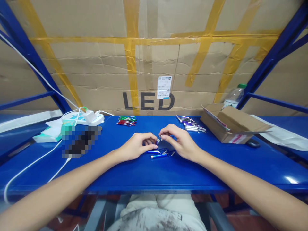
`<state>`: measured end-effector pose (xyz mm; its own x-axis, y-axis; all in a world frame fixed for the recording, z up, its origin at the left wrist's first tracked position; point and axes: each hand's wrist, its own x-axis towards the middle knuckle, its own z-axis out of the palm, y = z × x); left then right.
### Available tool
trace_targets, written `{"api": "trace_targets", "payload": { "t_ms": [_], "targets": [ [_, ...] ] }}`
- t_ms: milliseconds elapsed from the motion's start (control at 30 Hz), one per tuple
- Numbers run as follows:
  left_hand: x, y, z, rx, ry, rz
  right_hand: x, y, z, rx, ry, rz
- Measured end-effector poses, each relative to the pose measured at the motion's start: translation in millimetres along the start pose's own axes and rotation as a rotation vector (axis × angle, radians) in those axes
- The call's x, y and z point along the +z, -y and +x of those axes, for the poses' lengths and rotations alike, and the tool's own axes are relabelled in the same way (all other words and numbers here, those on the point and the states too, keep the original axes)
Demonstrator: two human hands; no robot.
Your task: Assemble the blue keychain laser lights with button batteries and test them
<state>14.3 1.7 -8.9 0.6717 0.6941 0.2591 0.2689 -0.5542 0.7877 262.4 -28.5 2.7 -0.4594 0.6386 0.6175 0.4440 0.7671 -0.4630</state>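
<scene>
Pinching one blue torch [157, 141], both grips closed: left hand [136, 147], right hand [180, 141]; two loose torches [158, 156] alongside.

A blue table [144, 176] carries a white power strip [83, 119] and a teal packet [51, 134] at the far left. A white cable [29, 166] trails to the near left. Red and green flashlights [126, 121] lie far centre, purple and silver flashlights [191, 124] just left of a cardboard box [231, 126] at the far right, and blue flashlights [158, 155] in the middle.

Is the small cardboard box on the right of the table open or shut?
Open. The cardboard box sits on the blue table with its flaps loose and splayed outward; what is inside cannot be seen.
</scene>
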Motion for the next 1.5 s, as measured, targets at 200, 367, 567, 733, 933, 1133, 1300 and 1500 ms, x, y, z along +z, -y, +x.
{"api": "trace_targets", "payload": {
  "t_ms": [200,367,567,733,933,1133,1300,1500],
  "targets": [
    [0.8,-1.5,-0.2,0.001,0.005,-0.023,-0.2,2.6,-1.2,-0.067,0.064,-0.007],
    [0.5,-0.8,0.3,0.014,-0.017,0.009,1.2,3.4,-2.0,0.015,0.043,0.064],
    [-0.4,-2.6,-0.5,0.014,-0.043,0.069,-1.5,2.1,-1.5,-0.060,0.079,-0.010],
    [-1.1,-4.6,-1.3,0.051,-0.083,0.132,-2.5,-0.2,-1.1,-0.095,0.087,-0.014],
    [-2.1,-5.8,-2.9,0.090,-0.072,0.222,-2.7,1.6,-1.9,-0.085,0.102,-0.028],
    [-5.4,-8.3,-4.0,0.181,-0.093,0.278,-3.3,3.3,-0.5,-0.025,0.040,-0.046],
    [-8.7,-8.4,-4.4,0.267,-0.104,0.334,-4.4,-6.5,0.0,0.039,0.068,-0.202],
    [-10.3,-5.1,-3.4,0.223,-0.114,0.368,-2.9,-21.2,-4.4,0.064,0.348,-0.370]
  ]
}}
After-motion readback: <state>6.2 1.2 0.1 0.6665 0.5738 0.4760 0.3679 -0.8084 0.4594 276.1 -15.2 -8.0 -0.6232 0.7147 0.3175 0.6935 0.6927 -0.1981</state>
